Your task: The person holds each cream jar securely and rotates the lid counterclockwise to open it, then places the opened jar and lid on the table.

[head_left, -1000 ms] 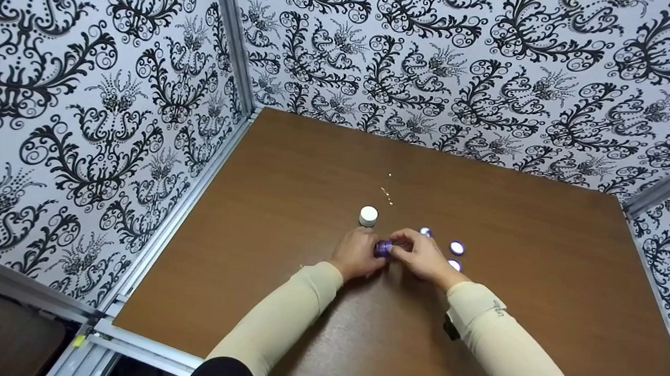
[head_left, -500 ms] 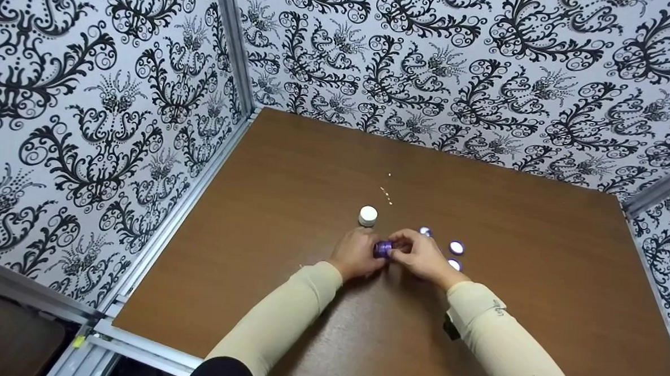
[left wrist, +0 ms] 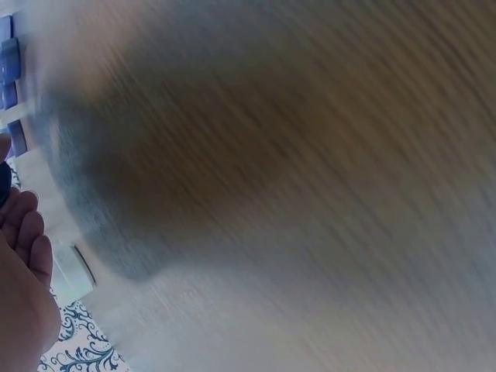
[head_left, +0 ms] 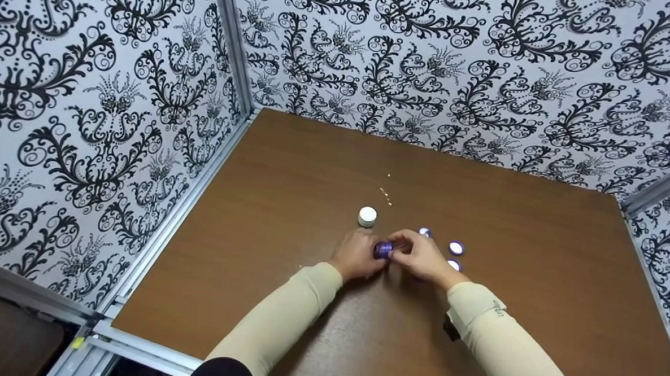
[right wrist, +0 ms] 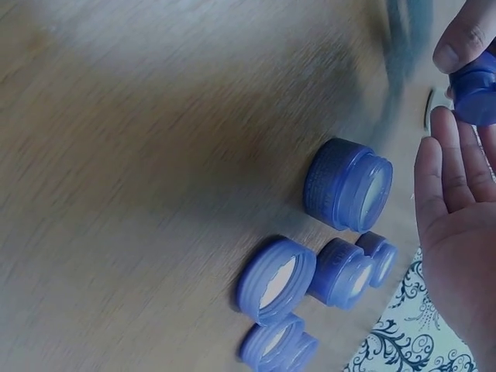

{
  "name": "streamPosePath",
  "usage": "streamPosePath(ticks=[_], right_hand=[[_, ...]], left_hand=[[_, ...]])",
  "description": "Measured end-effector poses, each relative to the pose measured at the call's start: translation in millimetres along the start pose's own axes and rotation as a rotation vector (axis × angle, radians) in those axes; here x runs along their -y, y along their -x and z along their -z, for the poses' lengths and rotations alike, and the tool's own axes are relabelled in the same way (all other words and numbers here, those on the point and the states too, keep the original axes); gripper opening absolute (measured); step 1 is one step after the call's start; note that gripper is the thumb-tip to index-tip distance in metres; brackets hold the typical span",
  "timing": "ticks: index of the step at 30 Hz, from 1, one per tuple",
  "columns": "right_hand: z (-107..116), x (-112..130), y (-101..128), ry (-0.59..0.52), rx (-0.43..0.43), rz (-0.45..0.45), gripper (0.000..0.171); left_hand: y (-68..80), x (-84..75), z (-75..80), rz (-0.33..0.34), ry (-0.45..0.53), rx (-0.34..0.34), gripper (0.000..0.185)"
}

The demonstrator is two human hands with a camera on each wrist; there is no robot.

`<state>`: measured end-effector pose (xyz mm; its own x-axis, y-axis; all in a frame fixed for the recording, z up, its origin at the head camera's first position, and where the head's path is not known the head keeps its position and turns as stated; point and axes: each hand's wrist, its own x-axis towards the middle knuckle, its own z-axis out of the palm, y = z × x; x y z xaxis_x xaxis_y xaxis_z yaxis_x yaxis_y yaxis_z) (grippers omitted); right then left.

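Smooth brown wood-grain bench [head_left: 289, 208]. Left hand [head_left: 356, 255] and right hand [head_left: 422, 257] meeting above it, both grips pinching a small round ribbed purple jar [head_left: 382, 249] between fingertips. Loose purple plastic caps [right wrist: 275, 279] just beside.

The head camera is looking forward and down from above at the left hand [head_left: 357, 255] and right hand [head_left: 422, 257], meeting on the brown table [head_left: 535, 264]. The left wrist camera is skimming the tabletop close-up, blurred. The right wrist camera is sitting near the purple caps [right wrist: 310, 287], which the head view is sharing.
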<state>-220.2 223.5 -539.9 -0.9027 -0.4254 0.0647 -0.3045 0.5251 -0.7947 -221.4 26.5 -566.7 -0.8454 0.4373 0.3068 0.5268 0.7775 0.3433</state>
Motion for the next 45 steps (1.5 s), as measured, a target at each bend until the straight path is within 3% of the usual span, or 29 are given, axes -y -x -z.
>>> streamPosePath(ticks=[9,19,33,45], right_hand=[[0.3,4.6,0.4,0.093,-0.033,-0.057,0.019],[0.1,2.9,1.1,-0.002,0.010,-0.033,0.024],[-0.8,-2.1,0.0,-0.042,0.007,0.006,0.029],[0.0,3.7,0.4,0.060,-0.030,-0.048,0.019]], left_hand=[[-1.1,-0.2,-0.3,0.024,0.019,0.025,0.032],[-0.1,1.8,-3.7,0.013,0.031,0.014,0.030],[0.5,0.7,-6.8,0.012,0.024,-0.022,0.026],[-0.6,0.0,-2.9,0.031,0.020,0.010,0.029]])
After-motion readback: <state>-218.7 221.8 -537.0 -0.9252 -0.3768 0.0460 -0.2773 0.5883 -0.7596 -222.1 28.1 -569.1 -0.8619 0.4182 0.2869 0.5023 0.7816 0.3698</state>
